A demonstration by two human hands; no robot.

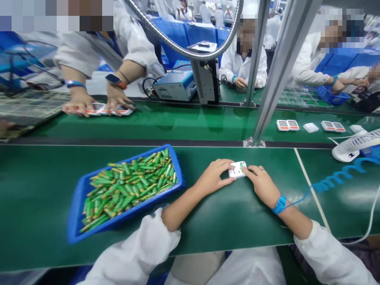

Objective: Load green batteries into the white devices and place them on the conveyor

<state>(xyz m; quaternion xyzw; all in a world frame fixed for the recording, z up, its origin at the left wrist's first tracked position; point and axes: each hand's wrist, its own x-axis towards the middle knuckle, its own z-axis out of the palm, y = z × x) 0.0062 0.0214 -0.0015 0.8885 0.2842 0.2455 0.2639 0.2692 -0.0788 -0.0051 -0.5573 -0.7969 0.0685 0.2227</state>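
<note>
A small white plastic device (236, 170) lies back side up on the green table in front of me. My left hand (212, 175) grips its left end between thumb and fingers. In the device sits a green battery (242, 168), near its right end. My right hand (263, 183), a blue strap round its wrist, has its fingers closed together with the tips on the battery; the exact grip is partly hidden. To the left of my hands stands a blue tray (179, 172) heaped with green and gold batteries (127, 186).
Beyond a dark rail runs a green belt (190, 122) with white-and-orange devices (287, 125). A co-worker's hands (114, 101) touch similar devices at far left. A metal post (274, 75) rises from the rail. A coiled blue cord (338, 174) and white fan-like object (353, 146) are at right.
</note>
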